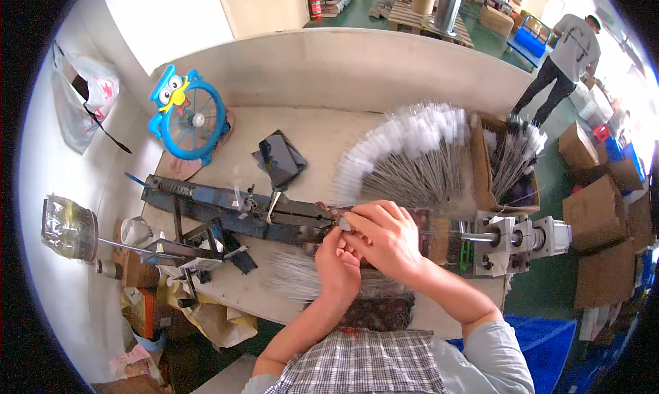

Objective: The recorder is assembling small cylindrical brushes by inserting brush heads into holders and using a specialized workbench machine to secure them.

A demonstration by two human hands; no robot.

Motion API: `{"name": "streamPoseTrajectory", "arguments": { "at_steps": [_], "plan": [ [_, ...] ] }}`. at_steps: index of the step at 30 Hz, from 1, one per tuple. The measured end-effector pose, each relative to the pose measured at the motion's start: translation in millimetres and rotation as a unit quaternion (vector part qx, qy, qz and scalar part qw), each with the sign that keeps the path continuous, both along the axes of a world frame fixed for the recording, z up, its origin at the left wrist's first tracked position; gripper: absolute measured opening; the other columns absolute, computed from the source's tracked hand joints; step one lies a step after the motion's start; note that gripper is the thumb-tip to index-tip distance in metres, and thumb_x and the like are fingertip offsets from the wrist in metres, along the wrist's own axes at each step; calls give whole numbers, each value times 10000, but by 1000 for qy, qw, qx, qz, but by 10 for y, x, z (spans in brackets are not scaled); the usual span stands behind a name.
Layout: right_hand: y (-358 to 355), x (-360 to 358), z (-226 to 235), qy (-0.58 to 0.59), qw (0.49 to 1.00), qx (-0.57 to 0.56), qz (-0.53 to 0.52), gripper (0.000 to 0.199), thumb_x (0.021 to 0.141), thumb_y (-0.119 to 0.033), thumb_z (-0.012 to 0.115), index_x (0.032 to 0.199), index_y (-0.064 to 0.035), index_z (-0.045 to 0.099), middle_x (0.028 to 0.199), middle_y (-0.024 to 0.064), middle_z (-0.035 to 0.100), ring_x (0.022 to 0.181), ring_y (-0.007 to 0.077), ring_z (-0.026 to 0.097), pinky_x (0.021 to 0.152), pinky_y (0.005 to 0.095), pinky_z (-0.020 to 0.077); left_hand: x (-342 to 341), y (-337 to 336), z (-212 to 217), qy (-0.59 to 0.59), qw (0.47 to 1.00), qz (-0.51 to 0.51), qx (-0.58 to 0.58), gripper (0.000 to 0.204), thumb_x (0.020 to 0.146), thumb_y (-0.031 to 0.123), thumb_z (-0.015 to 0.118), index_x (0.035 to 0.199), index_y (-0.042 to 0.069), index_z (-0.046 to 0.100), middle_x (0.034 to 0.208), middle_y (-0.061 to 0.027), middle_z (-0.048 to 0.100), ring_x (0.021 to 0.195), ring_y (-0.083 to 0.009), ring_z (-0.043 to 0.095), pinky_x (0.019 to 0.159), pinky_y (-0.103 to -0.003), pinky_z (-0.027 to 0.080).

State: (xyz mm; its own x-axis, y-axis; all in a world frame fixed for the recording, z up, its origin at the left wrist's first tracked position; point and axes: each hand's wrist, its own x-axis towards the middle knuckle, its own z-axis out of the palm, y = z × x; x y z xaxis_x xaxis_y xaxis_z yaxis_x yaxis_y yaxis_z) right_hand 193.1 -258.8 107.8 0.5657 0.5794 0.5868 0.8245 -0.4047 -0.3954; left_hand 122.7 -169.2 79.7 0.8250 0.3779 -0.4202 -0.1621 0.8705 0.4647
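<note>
Both hands meet over the right part of a long dark metal bench fixture (206,203), which lies across the table. My left hand (336,265) is closed, its thumb and fingertips pinched together at the fixture's edge. Just above it, my right hand (390,237) bends over with its fingers closed against the left fingertips. What they pinch is too small and covered to make out. Behind the hands spreads a large fan of white-tipped brushes (412,150) with thin wire stems. Close to my left wrist lies a bundle of fine pale wires (292,274), partly hidden by the forearm.
A motor-like clamped unit with a shaft (515,237) stands at the right end. Behind it a cardboard box (484,181) holds more brushes. A blue cartoon fan (192,119) and a black folded piece (280,159) sit at the back. A person (570,54) stands far right.
</note>
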Motion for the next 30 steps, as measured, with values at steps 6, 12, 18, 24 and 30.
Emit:
{"name": "streamPoseTrajectory", "arguments": {
  "at_steps": [6, 12, 18, 24, 30],
  "plan": [
    [-151, 44, 30, -17, 999, -34, -9, 203, 692, -241, 662, 881, -169, 679, 942, -12, 605, 926, 185, 552, 748, 331, 434, 39, -48, -177, -17, 998, 39, 44, 96, 863, 32, 533, 958, 23, 543, 938, -48, 591, 837, -113, 566, 766, -285, 476],
    [-171, 49, 19, -10, 999, -30, -10, 206, 698, -253, 662, 885, -167, 675, 957, -15, 606, 939, 183, 549, 759, 336, 430, 49, -65, -130, -5, 997, 25, 71, 116, 863, 38, 547, 978, 28, 553, 966, -56, 591, 847, -118, 565, 784, -277, 471],
    [-203, 40, 51, -6, 1000, -17, -4, 219, 666, -205, 700, 878, -148, 695, 950, 18, 625, 917, 209, 572, 730, 350, 452, 28, -63, -163, -7, 997, 30, 67, 122, 866, 57, 543, 986, 38, 549, 985, -54, 591, 866, -127, 563, 792, -272, 457],
    [-200, 74, 16, -16, 999, -29, 4, 230, 690, -223, 668, 911, -158, 672, 958, -17, 606, 918, 176, 555, 744, 335, 438, 35, -46, -57, -1, 999, 43, 9, 134, 880, 124, 536, 988, 46, 528, 943, -43, 573, 886, -147, 557, 780, -269, 454],
    [-62, 45, -47, -6, 1000, -4, 5, 255, 681, -226, 675, 921, -143, 667, 936, -26, 603, 893, 170, 561, 743, 332, 440, 42, -65, -43, 5, 997, 39, 64, 91, 868, 130, 540, 819, 69, 493, 751, 11, 493, 713, -102, 500, 709, -269, 466]
  ]
}}
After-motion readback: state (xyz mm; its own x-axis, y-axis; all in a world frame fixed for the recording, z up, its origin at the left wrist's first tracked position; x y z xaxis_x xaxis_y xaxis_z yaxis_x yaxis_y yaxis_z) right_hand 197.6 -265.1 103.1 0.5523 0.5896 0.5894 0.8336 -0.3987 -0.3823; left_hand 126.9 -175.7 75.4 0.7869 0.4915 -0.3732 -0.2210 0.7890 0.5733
